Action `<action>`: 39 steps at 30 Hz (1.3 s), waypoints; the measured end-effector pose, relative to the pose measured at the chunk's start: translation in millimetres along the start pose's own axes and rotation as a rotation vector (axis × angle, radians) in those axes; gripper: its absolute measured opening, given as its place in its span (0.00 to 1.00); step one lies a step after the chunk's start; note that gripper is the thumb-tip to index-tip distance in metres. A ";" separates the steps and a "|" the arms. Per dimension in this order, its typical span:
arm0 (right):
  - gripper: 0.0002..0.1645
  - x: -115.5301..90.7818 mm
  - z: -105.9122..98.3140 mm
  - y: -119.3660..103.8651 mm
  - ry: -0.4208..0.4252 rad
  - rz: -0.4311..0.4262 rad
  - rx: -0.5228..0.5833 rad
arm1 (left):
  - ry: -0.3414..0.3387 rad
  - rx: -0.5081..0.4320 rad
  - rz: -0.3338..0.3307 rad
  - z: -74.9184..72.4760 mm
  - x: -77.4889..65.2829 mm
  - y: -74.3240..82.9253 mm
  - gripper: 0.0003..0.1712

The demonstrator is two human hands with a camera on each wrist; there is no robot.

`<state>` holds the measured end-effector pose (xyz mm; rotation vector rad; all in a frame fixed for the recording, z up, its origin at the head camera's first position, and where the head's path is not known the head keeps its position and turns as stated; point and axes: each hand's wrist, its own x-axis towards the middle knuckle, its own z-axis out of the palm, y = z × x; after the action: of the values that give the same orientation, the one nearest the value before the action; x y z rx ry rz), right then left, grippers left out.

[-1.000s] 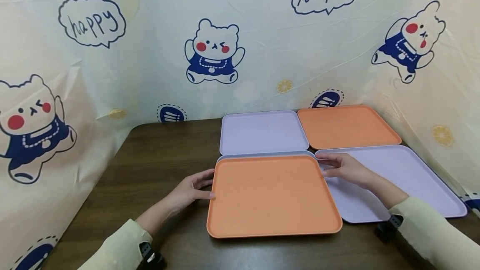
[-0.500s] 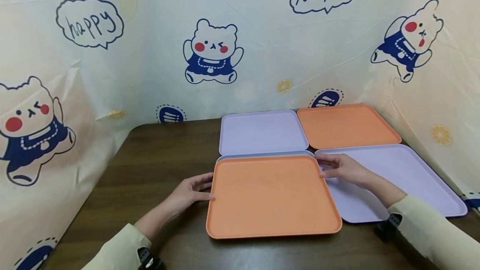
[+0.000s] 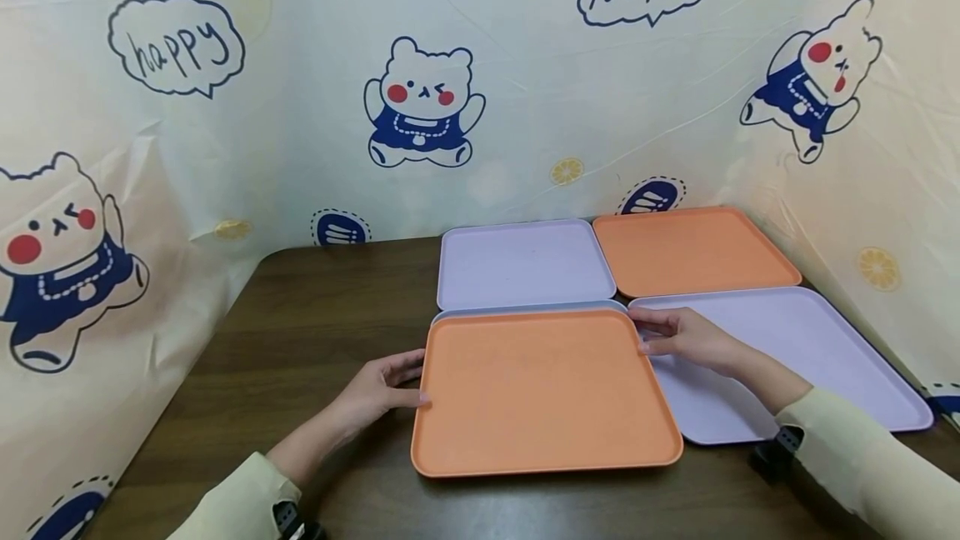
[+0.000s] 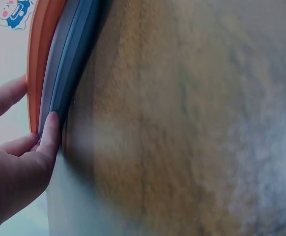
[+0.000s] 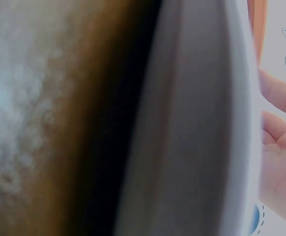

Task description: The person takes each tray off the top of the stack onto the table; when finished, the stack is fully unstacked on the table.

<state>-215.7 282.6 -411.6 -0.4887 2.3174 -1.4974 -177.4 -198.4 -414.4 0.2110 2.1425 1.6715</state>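
An orange tray (image 3: 547,394) tops a small stack near the front of the table. A blue-grey rim (image 3: 551,307) shows behind it. From the left wrist, the stack's side reveals the orange tray (image 4: 39,64) with greyish and blue trays (image 4: 71,59) layered against it. My left hand (image 3: 371,394) touches the stack's left edge, fingers spread and fairly straight, thumb nearer me. At the right edge, my right hand (image 3: 690,340) reaches over a lilac tray (image 3: 780,357), its fingertips at the stack's far right corner. In the right wrist view a pale tray edge (image 5: 241,123) partly hides the right hand's fingers.
Behind the stack lies another lilac tray (image 3: 525,265), with a second orange tray (image 3: 697,252) to its right. Dark wooden tabletop (image 3: 315,315) shows on the left. A printed cloth (image 3: 300,107) with cartoon bears hangs behind the table and along its sides.
My left hand has slid slightly toward me along the stack's left edge. The trays and my right hand hold nearly the same places.
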 end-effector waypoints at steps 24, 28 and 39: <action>0.43 1.1 0.3 3.1 -0.012 -0.012 -0.038 | 0.151 0.027 0.015 10.9 -3.4 9.6 0.40; 0.42 1.6 -0.1 4.8 -0.005 -0.012 -0.050 | 0.110 0.006 0.029 9.1 -4.4 11.5 0.40; 0.42 1.3 -1.4 3.5 -0.005 -0.013 -0.071 | 0.098 -0.068 0.006 6.1 -3.0 13.9 0.37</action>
<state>-217.9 284.5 -414.5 -0.5260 2.3748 -1.4222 -174.0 -190.3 -401.7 0.1179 2.1522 1.7895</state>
